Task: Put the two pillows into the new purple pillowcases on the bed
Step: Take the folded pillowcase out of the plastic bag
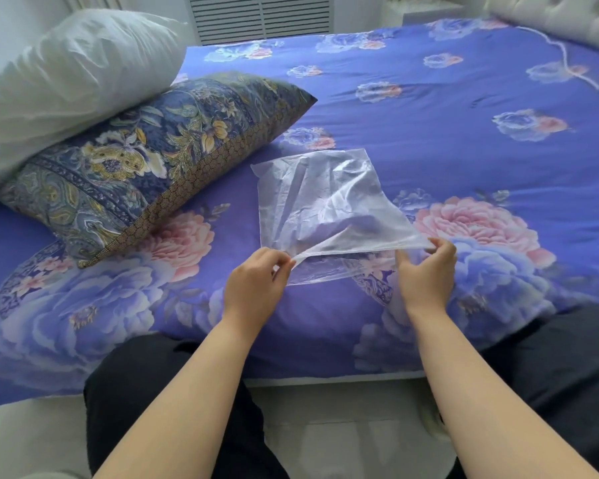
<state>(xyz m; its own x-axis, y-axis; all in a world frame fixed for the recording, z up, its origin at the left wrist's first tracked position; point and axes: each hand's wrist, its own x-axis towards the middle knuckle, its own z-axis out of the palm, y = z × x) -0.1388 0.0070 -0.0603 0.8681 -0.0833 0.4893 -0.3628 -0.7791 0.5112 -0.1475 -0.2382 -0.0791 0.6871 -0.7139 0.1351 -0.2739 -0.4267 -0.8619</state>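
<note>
On the bed (pixel 429 98), left hand (pixel 256 285) and right hand (pixel 426 271) pinching a clear plastic bag (pixel 319 202), patterned pillow (pixel 146 160) and white pillow (pixel 66 74) beside.

One head-worn view looks forward and down, close over the bed (pixel 429 98) edge.

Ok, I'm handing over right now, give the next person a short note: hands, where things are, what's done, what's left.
Left hand and right hand each pinch the near edge of a clear plastic bag, stretching its mouth open over the bed.
The bag's contents are hard to make out.
White bare pillow leans on the patterned pillow at the left of the bed.
Done: neither pillow is in a purple case.
Left: find both cases, strip the patterned pillow if needed, fill both.
</note>
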